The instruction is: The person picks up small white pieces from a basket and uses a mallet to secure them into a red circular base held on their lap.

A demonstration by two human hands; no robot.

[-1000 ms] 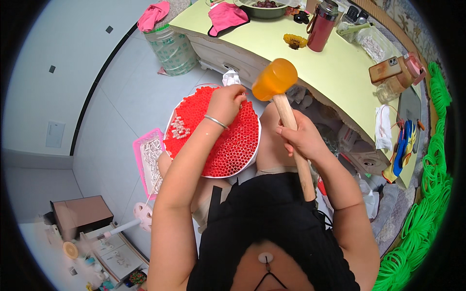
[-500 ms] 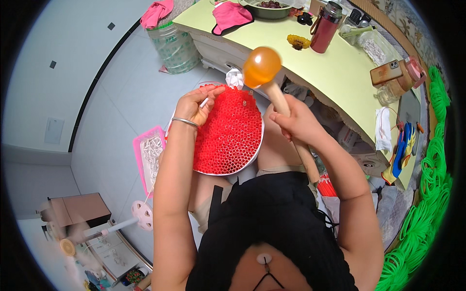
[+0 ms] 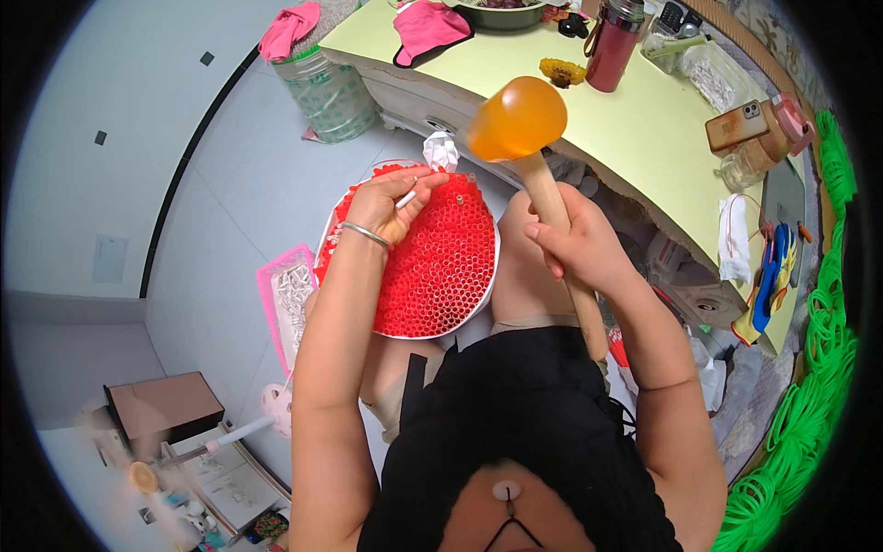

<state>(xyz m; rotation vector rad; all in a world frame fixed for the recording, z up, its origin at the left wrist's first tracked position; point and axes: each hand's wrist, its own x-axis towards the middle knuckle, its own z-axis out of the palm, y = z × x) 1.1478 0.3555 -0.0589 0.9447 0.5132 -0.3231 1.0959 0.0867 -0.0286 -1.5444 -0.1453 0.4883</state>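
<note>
My right hand (image 3: 578, 234) is closed round the wooden handle of a mallet (image 3: 549, 195), whose orange head is raised above the far right of a round bundle. That bundle is made of many red tubes (image 3: 437, 267) packed upright in a white-rimmed holder, open ends up, across my lap. Over its far left part is my left hand (image 3: 394, 204), fingers pinched, with a short white stick (image 3: 406, 200) held in them. What its fingertips touch is hidden. Two small pale pegs (image 3: 460, 200) stick up from the tubes near the far edge.
A pink basket (image 3: 267, 285) of short white pieces sits left of my leg. Close beyond the mallet runs the pale green tabletop (image 3: 635, 152), carrying a flask (image 3: 615, 46), a phone (image 3: 739, 127) and gloves (image 3: 768, 276). Green coiled tubing (image 3: 814, 368) lines the right side.
My left hand has shifted right over the red tubes, still with the white stick. The mallet head has swung a little to the right and tilted. The whole view has shifted slightly.
</note>
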